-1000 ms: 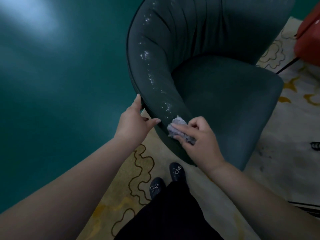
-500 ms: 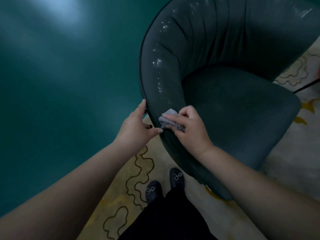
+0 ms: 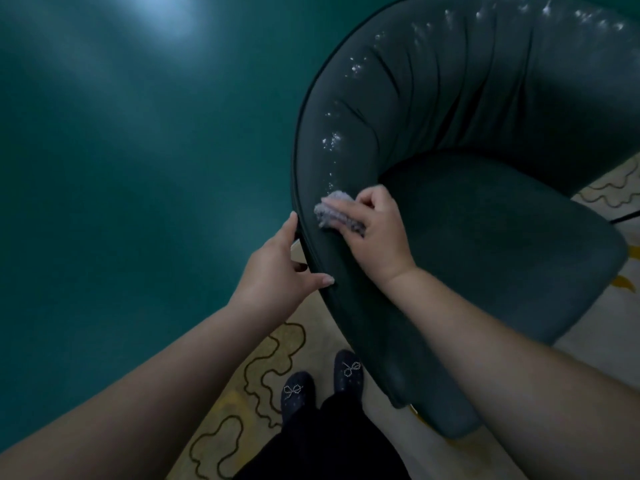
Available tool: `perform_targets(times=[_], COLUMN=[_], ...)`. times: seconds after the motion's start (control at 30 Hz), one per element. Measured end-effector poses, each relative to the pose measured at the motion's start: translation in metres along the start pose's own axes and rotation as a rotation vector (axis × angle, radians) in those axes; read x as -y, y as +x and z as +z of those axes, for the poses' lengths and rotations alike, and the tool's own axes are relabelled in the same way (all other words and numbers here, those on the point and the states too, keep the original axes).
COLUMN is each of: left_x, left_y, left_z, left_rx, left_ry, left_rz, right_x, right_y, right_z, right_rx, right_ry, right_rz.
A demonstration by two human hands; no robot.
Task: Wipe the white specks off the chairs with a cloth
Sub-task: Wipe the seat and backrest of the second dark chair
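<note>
A dark teal tub chair (image 3: 491,216) fills the right of the view, its curved padded rim running up and around. White specks (image 3: 334,140) dot the rim's top from just above the cloth to the far back. My right hand (image 3: 375,233) holds a small grey-lilac cloth (image 3: 332,211) and presses it on the rim. My left hand (image 3: 277,268) grips the chair's outer edge a little lower, thumb on top of the rim and fingers behind it.
A dark teal wall or floor surface (image 3: 138,168) fills the left. Under the chair lies a cream rug (image 3: 263,382) with brown and yellow squiggles. My two dark shoes (image 3: 322,382) stand close to the chair's near end.
My right hand has slid the cloth up along the rim, and the specks near the chair's end are gone. The left hand kept its grip. The view shifted closer and right.
</note>
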State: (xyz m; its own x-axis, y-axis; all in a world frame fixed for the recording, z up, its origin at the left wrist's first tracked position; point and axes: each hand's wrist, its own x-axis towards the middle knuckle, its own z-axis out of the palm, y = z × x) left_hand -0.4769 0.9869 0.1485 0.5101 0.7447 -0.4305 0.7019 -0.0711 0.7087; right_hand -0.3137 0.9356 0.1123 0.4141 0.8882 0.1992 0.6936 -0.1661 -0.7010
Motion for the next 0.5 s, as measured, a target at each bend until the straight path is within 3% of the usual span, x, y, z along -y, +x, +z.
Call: perform_targets(times=[0.23,0.5], left_x=[-0.004,-0.010], left_y=[0.014,0.043], left_z=[-0.007,-0.018], left_rx=[-0.054,-0.148], left_ry=[-0.044,-0.058], left_rz=[-0.035,-0.077], right_x=[-0.006,-0.003], right_y=[-0.041,0.022], right_z=[-0.005,0.008], right_rx=[0.016,-0.027], right_ry=[0.101,0.070], right_rz=[-0.021,-0.047])
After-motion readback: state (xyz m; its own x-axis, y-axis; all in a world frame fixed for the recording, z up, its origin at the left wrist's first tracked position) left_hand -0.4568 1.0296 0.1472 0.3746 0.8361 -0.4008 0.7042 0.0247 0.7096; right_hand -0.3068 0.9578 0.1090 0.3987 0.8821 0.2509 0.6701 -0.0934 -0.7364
